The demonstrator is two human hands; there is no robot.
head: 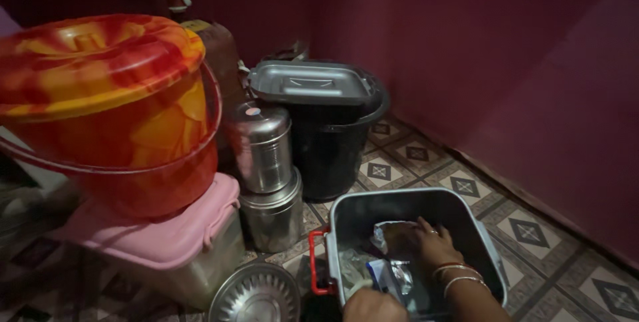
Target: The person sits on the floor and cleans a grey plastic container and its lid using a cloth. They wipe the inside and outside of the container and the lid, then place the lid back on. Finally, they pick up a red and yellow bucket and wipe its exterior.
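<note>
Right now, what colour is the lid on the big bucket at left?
Red swirled with yellow and orange; the lid shows best in the head view.

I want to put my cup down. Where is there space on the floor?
The tiled floor between the grey bin and the wall is bare. Left is crowded: steel tins, black bucket, pink box, steel lid.

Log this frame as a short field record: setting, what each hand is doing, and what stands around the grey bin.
setting: tiled floor corner by dark red walls
right hand: inside the grey bin, resting on a foil packet; bangles on the wrist
left hand: at the bin's near edge; grip cannot be told
bin contents: foil and plastic packets
left of bin: steel lid on the floor, two stacked steel canisters
behind: black bucket with a metal lid
far left: orange bucket on a pink-lidded box
</note>
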